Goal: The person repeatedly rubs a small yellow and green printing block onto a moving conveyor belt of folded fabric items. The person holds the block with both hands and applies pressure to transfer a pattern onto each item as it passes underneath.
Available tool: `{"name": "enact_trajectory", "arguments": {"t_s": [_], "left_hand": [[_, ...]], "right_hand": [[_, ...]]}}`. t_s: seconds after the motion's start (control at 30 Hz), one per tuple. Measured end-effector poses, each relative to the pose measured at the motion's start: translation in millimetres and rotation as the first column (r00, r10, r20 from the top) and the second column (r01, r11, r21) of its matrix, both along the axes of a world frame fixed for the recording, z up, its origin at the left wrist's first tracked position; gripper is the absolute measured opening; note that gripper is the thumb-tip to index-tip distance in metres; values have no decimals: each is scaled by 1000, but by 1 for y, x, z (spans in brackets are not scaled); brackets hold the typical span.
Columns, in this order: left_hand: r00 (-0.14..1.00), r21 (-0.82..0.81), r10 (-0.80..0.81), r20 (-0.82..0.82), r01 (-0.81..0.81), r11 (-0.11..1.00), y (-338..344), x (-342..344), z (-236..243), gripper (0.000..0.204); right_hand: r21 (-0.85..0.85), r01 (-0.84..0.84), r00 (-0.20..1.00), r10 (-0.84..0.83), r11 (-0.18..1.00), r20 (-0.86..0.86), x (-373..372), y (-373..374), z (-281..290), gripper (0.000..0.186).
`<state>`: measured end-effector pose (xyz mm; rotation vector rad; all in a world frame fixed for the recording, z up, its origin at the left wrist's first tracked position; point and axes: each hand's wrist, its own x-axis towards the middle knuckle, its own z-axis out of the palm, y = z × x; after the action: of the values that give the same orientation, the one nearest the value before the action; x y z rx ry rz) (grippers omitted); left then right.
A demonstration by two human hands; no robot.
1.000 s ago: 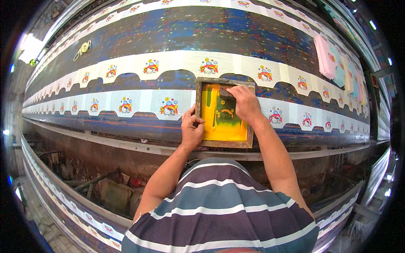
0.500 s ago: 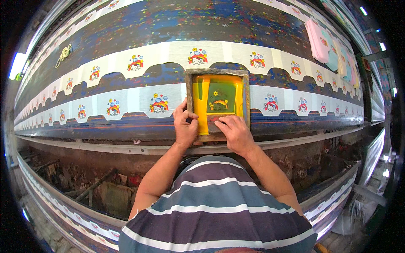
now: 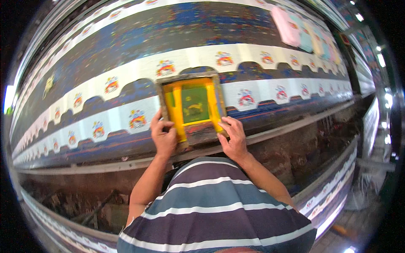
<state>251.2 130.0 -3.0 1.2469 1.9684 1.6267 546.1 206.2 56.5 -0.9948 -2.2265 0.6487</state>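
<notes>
A wooden-framed printing screen point(image 3: 188, 76) lies tilted over the near row of pale blue cloth pieces point(image 3: 120, 114). Yellow ink point(image 3: 178, 107) coats the inside of its mesh, around a green rectangle with a small picture. A dark, flat squeegee point(image 3: 201, 131) rests inside at the near end, with nobody's fingers on it. My left hand point(image 3: 163, 137) is closed on the frame's left side, thumb bent over the edge. At the near right corner my right hand point(image 3: 234, 139) grips the frame between thumb and fingers. The picture is somewhat blurred by motion.
A row of cream cloth pieces point(image 3: 194, 59) with printed rainbow pictures runs behind on the dark, paint-specked table point(image 3: 168, 29). Pink, green and yellow cloths point(image 3: 285, 26) lie at the far right. A pale rail point(image 3: 84, 168) edges the table near me.
My right hand has left the squeegee and moved to the frame's right side. The view has turned, and the screen now appears farther left and tilted.
</notes>
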Motion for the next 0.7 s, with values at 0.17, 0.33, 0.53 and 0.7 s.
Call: {"name": "enact_trajectory", "arguments": {"t_s": [0.17,0.33,0.53,0.7], "left_hand": [[1000,54,-10,-17,11,998,26,49,17,17],[1000,100,-26,-3,26,995,71,125,10,16],[996,84,-36,77,30,996,109,198,-8,14],[991,20,-3,130,0,1000,112,210,-16,13]], "right_hand": [[-178,131,974,-160,975,-158,53,18,-20,44],[-187,147,969,-179,971,-171,124,59,-21,43],[-194,130,967,-168,972,-192,204,97,-23,41],[-134,60,977,-86,989,-193,228,108,-19,39]]}}
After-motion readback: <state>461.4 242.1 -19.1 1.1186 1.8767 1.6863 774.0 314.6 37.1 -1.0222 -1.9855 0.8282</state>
